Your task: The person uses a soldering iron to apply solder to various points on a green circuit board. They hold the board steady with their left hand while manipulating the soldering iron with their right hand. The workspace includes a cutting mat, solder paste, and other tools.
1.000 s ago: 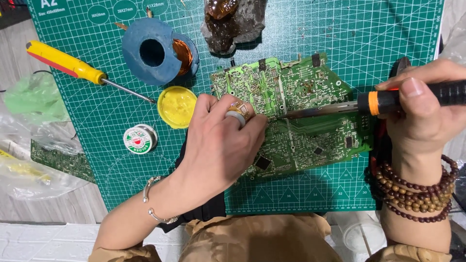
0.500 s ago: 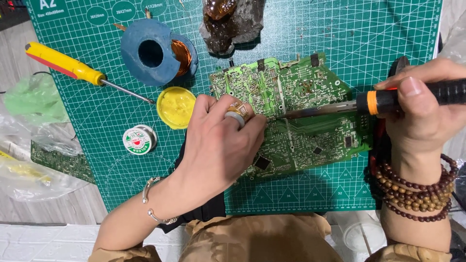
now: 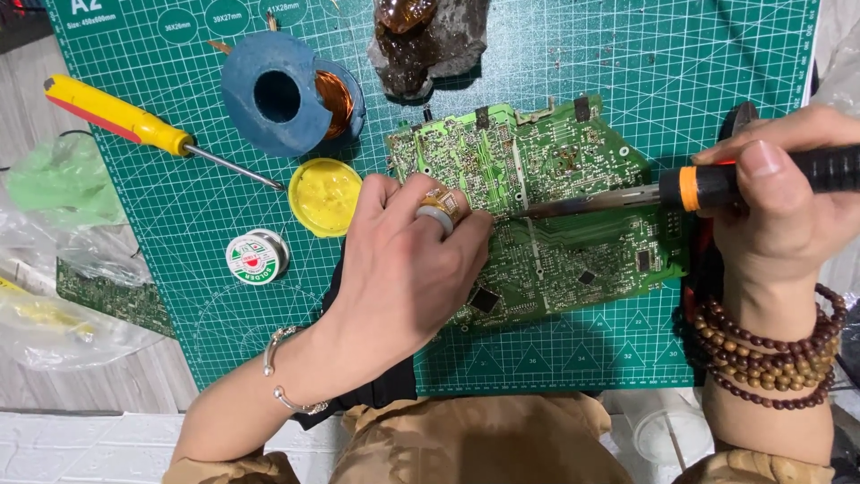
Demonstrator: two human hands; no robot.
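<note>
A green circuit board (image 3: 573, 206) lies on a green cutting mat (image 3: 609, 72). My left hand (image 3: 408, 269), with a ring on one finger, rests on the board's left part, its fingers curled and pinched near the iron's tip; I cannot see whether anything is between them. My right hand (image 3: 779, 206) grips a soldering iron (image 3: 717, 184) with a black handle and an orange collar. Its metal tip reaches left across the board to my left fingertips.
On the mat lie a yellow-handled screwdriver (image 3: 125, 121), a blue holder with copper wool (image 3: 287, 94), a yellow flux tin (image 3: 324, 195), a small solder spool (image 3: 255, 257) and a dark rock-like lump (image 3: 430, 40). Plastic bags (image 3: 54, 269) and another board strip lie left.
</note>
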